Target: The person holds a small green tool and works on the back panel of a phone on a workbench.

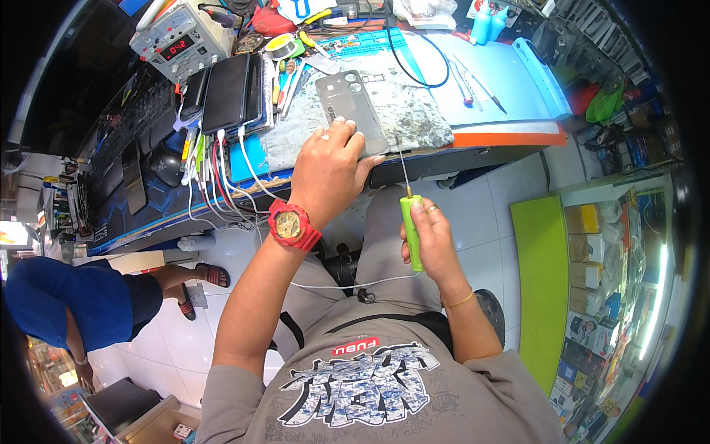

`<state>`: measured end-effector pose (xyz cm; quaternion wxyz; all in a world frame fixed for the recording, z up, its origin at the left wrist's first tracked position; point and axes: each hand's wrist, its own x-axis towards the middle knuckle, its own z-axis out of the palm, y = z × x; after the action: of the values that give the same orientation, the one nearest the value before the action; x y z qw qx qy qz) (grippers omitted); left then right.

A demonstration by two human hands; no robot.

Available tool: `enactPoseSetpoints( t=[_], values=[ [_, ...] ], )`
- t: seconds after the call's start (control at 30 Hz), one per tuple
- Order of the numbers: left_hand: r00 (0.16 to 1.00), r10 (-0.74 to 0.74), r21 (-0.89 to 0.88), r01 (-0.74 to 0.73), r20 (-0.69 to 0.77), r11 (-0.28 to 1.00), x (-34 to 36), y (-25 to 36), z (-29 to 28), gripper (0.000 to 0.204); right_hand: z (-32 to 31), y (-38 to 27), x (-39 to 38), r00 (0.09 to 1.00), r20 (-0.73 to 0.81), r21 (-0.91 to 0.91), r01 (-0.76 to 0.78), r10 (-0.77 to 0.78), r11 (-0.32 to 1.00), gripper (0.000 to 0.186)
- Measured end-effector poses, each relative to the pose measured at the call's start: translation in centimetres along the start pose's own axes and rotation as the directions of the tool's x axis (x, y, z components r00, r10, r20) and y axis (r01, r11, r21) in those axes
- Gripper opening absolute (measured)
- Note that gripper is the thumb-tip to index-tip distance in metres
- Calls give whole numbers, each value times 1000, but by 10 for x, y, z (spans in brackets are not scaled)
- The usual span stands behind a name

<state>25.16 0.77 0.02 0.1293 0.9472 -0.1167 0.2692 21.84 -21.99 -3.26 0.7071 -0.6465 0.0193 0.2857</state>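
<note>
A grey phone back cover (346, 98) with round camera openings lies at the front edge of the grimy work mat (421, 122). My left hand (330, 166) is closed over its near end, fingers on top and thumb by the bench edge. In my right hand (433, 240) is a slim soldering iron (411, 233) with a green handle, a brass collar and a thin metal shaft. Its shaft points up past the bench edge, right of the cover and apart from it. A white cord (355, 286) runs from the handle's lower end across my lap.
Plugged-in phones (229, 92) with white cables (214, 192) crowd the bench's left. Behind them stands a power supply (181, 44). A solder spool (281, 48) and tools lie at the back; tweezers (481, 85) rest on a blue sheet (429, 55). Another person (70, 303) is at left.
</note>
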Motion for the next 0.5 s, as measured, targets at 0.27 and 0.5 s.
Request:
enactPoseSetpoints(
  t=[0.27, 0.5],
  values=[
    [1000, -11, -16, 11, 23, 1000, -2, -2, 1, 36, 6, -18, -8, 972, 159, 191, -203, 174, 960, 48],
    [999, -31, -36, 32, 41, 999, -2, -1, 1, 36, 10, -20, -11, 955, 214, 299, -265, 207, 917, 55]
  ],
)
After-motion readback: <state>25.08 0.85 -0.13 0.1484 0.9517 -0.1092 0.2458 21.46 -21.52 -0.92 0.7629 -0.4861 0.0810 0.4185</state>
